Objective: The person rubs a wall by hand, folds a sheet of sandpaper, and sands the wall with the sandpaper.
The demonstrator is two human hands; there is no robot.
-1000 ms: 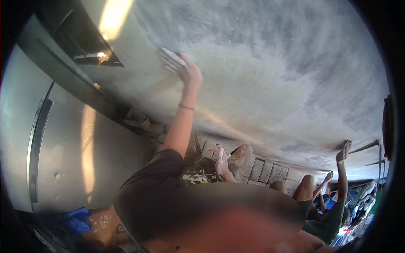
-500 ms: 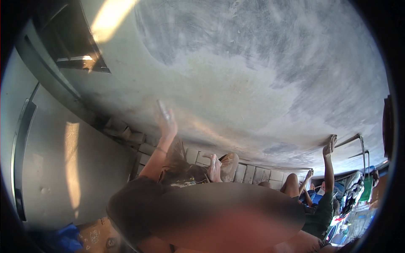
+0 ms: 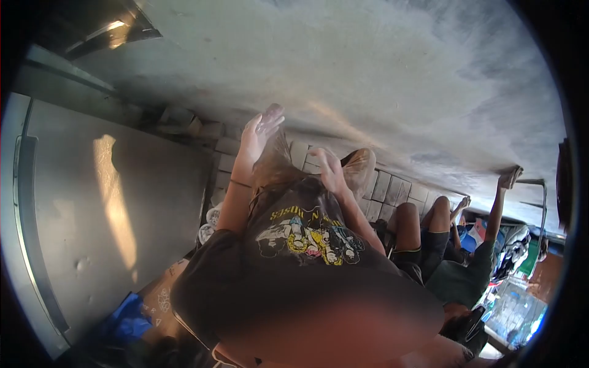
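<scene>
My left hand (image 3: pixel 251 144) is raised in front of the grey wall (image 3: pixel 257 55), fingers closed on a small flat greyish-brown pad (image 3: pixel 273 113). Its exact kind is not clear. The pad shows beyond my fingertips, and I cannot tell whether it touches the wall. Lower and to the right, my right hand (image 3: pixel 331 172) hangs above my lap with its fingers loosely apart, holding nothing visible. Whitish dust covers both hands. Below them are my dark printed shirt (image 3: pixel 307 239) and brown trousers (image 3: pixel 362 168).
A metal cabinet or fridge (image 3: pixel 67 202) stands close on the left. Pale floor tiles or slats (image 3: pixel 383 184) run along the wall. On the right, a person in a dark green shirt (image 3: pixel 460 276) reaches a hand (image 3: pixel 509 178) to the wall beside a metal rail (image 3: pixel 544 208).
My view has tipped downward, so more of my shirt and lap shows. My left hand, still with the pad, and my right hand both appear higher in view.
</scene>
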